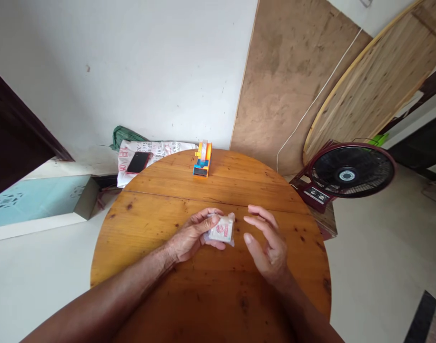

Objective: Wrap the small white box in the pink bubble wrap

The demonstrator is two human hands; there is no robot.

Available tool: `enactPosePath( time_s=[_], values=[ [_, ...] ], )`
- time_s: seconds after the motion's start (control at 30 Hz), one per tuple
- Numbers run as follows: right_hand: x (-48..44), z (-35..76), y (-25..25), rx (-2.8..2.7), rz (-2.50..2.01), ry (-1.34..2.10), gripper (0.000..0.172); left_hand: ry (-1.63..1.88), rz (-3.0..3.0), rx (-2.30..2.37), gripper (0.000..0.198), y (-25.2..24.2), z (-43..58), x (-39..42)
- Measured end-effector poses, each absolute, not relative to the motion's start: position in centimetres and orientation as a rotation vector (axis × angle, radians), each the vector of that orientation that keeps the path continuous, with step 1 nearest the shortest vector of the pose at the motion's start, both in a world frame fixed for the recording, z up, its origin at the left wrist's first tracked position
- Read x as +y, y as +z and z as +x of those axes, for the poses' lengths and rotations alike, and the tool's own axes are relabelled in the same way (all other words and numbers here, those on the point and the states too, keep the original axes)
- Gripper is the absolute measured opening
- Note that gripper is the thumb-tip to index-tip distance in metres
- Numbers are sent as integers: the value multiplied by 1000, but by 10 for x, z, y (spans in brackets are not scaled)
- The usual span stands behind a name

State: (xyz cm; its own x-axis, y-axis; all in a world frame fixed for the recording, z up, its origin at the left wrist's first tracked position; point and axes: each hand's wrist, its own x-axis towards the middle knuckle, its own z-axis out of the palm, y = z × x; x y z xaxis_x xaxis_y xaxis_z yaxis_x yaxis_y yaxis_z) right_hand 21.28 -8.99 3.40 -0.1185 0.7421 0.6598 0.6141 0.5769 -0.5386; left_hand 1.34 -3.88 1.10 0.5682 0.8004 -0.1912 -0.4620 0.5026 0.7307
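Over the middle of the round wooden table, my left hand [194, 233] grips a small square packet [222, 229], thumb on top and fingers beneath. The packet is whitish with red print and sits in a clear plastic wrap; its left side is hidden by my thumb. A short gap to the right of it, my right hand [268, 243] is held with fingers apart and nothing in them. It does not touch the packet.
An orange and blue tape dispenser [203, 159] stands at the back of the wooden table [150, 290]. Behind its left edge, a phone [138, 163] lies on a printed white sack [123, 178]. A dark red fan [346, 176] stands at the right.
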Motion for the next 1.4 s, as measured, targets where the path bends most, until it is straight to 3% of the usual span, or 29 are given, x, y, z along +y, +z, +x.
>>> enactPosePath(
  time_s=[0.2, 0.37, 0.63, 1.03, 1.27, 1.4],
  values=[
    [-87, 205, 32, -1950, -1100, 195, 48, 844, 716, 564, 27, 12, 14, -41],
    [-87, 206, 29, -1990, -1087, 73, 46, 839, 792, 570, 28, 9, 16, -43],
    [-86, 206, 36, -1998, -1242, 290, 57, 863, 879, 521, 23, 2, 18, -45],
    [-81, 206, 24, -2082, -1173, 271, 35, 828, 737, 519, 23, 2, 19, -44],
    [-80, 205, 25, -2096, -1149, 187, 36, 824, 744, 511, 21, 0, 18, -43],
    [-81, 204, 29, -2185, -1123, 146, 29, 817, 723, 516, 24, -1, 18, -42]
  ],
)
